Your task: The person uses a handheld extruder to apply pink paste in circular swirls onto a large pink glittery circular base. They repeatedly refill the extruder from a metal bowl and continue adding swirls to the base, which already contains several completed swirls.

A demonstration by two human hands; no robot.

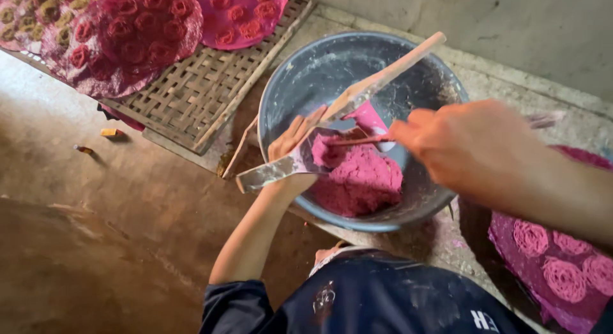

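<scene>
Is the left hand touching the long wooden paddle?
Touching. Head view: left hand wraps its fingers around the wooden paddle above the pink dough.

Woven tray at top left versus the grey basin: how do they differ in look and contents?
The woven tray is flat, open latticework carrying thin pink and dark red rosette sheets; the grey basin is deep, round and solid, holding a lump of pink dough. The tray lies untouched; both hands work over the basin. Both hold pink material.

A brown earthen floor [96, 232] spreads under soft daylight; behind, a pale, perhaps plastered wall [511, 27] rises from a concrete ledge [511, 78].
</scene>
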